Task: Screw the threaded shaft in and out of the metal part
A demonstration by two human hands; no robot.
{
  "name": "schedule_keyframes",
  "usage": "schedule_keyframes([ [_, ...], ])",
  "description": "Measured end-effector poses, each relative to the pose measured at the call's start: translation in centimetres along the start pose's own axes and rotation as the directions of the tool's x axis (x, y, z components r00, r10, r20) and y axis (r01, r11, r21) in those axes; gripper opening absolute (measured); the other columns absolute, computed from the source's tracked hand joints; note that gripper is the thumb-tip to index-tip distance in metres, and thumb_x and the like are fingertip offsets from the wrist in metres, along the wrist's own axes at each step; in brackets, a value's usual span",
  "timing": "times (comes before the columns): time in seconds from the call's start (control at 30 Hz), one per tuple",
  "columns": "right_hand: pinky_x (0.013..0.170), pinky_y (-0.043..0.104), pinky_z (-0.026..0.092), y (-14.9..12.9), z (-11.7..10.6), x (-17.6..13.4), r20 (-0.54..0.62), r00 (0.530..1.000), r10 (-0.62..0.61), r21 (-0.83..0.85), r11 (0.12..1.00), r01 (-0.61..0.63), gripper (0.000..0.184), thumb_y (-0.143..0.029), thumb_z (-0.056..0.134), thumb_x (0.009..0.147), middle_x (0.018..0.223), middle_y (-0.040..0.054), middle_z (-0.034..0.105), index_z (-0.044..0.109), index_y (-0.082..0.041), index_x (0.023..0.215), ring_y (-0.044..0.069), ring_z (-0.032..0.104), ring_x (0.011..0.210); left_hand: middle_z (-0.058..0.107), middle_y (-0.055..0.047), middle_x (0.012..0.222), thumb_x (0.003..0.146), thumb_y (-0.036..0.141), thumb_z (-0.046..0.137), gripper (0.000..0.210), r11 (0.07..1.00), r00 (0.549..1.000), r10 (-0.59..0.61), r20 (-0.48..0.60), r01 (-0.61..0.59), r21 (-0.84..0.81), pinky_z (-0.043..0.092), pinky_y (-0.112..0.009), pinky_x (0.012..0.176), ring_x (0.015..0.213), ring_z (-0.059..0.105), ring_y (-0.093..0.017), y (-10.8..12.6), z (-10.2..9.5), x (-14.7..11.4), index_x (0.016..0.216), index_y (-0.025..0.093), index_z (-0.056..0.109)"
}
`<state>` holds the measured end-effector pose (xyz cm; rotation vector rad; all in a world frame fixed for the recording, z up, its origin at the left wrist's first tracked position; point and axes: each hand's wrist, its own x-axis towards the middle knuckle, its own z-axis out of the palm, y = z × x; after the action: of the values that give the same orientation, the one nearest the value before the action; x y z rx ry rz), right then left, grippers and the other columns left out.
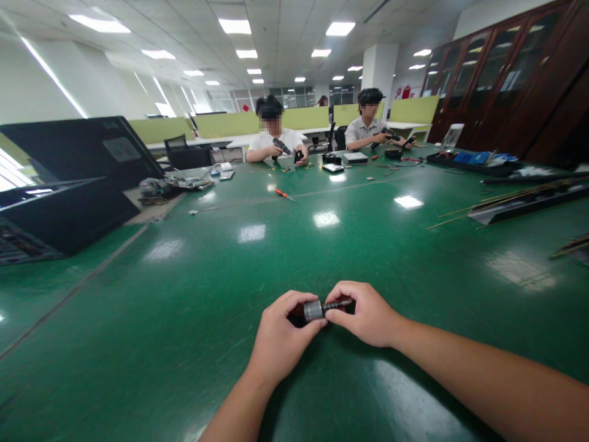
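Observation:
Low over the green table, my left hand wraps its thumb and fingers around a small grey metal cylinder that looks like a small motor. From the cylinder's right end sticks out a dark, ridged shaft, like a screw. Thumb and fingertips of my right hand pinch this shaft close to the cylinder. The piece lies roughly level, pointing right. My fingers hide the cylinder's left end and part of the shaft.
An orange-handled screwdriver lies further ahead. Two people with power tools sit across the table. Black panels stand at left. Thin rods and a metal channel lie at right, near a black tray with blue items.

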<state>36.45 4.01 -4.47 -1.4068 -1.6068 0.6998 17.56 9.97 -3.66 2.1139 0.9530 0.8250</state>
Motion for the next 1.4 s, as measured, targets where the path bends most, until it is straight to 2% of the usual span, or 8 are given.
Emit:
schedule_keyframes([
  [1.4, 0.066, 0.025, 0.044, 0.05, -0.09, 0.08, -0.005, 1.000, 0.015, 0.010, 1.000, -0.015, 0.006, -0.022, 0.069, 0.078, 0.077, -0.0003, 0.069, 0.070, -0.019, 0.083, 0.015, 0.061, 0.072, 0.070, -0.001, 0.088, 0.071, 0.022, 0.077, 0.025, 1.000, 1.000, 0.003, -0.020, -0.003, -0.005, 0.050, -0.030, 0.072, 0.080, 0.065, -0.019, 0.22, -0.14, 0.01, 0.094, 0.024, 0.071],
])
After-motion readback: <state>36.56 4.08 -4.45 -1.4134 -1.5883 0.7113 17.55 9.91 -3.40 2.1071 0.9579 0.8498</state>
